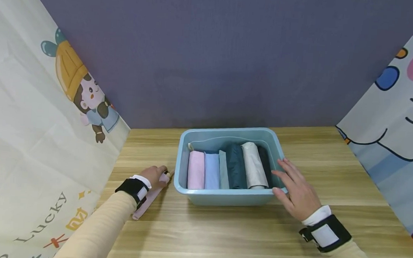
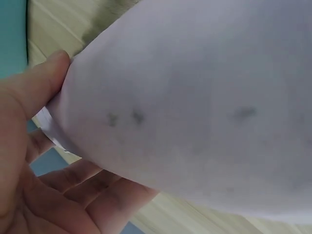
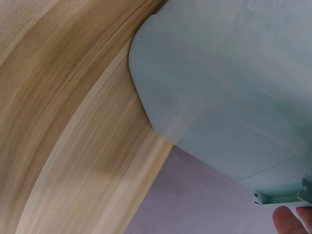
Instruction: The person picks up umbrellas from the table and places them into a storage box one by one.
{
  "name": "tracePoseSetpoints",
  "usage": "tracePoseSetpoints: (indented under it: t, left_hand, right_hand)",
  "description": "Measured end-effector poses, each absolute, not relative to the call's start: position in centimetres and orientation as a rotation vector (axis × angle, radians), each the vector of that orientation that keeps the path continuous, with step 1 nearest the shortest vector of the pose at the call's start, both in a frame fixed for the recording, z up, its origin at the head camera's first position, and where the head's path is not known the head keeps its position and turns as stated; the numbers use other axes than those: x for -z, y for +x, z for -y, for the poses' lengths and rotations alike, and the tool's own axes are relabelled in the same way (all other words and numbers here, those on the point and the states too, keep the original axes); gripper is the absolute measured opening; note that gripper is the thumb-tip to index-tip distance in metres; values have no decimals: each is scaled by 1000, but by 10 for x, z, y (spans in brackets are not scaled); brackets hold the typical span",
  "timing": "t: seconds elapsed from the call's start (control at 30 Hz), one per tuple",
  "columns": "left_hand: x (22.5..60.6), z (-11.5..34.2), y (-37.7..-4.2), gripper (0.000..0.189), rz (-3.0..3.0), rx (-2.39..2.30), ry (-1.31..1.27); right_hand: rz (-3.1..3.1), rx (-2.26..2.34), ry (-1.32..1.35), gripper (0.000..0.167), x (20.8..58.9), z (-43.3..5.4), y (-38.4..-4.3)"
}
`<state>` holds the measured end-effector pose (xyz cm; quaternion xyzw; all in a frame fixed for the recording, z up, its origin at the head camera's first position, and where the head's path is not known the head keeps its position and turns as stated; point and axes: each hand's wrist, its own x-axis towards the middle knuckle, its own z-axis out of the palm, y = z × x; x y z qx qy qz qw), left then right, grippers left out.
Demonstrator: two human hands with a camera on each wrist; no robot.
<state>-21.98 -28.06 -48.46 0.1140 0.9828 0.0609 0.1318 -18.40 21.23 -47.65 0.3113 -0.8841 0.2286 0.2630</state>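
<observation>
In the head view a light blue plastic bin [image 1: 223, 199] stands on the wooden table. Rolled or folded cloths fill it side by side: a pink cloth [image 1: 196, 170], a blue one [image 1: 212, 170], a dark teal one [image 1: 235, 166], a white one [image 1: 254, 165] and others. My left hand [image 1: 152, 177], left of the bin, pinches a pale pink folded cloth [image 1: 148, 204] between thumb and fingers. Up close in the left wrist view, this cloth [image 2: 195, 97] carries small dark marks. At the bin's right front corner my right hand [image 1: 296, 189] rests on the rim with fingers spread.
The wooden table [image 1: 221, 240] ends at a purple-grey wall [image 1: 211, 58] behind the bin. A white printed curtain [image 1: 23, 114] hangs along the left side. Another printed sheet [image 1: 405, 129] with cartoon figures borders the right side.
</observation>
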Motion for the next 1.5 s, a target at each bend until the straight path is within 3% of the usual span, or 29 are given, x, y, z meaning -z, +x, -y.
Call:
tracePoseSetpoints:
  t: [0.13, 0.37, 0.63, 0.97, 1.2, 1.5]
  left_hand:
    - [486, 282, -216, 57, -2881, -214, 369]
    - [490, 291, -203, 80, -2941, -201, 341]
    - [492, 289, -195, 98, -2912, -236, 314]
    - [488, 274, -206, 80, -2926, -136, 311]
    - [489, 267, -210, 49, -2974, -121, 361]
    - [486, 262, -216, 43, -2929, -131, 347]
  right_hand:
    - [2390, -617, 847, 51, 477, -212, -184]
    - [2391, -629, 856, 42, 477, -212, -184]
    - [2404, -622, 840, 49, 476, -213, -184]
    - [2402, -623, 838, 53, 477, -212, -183]
    - [2390, -634, 841, 57, 476, -212, -184]
    - [2404, -625, 842, 54, 477, -212, -184]
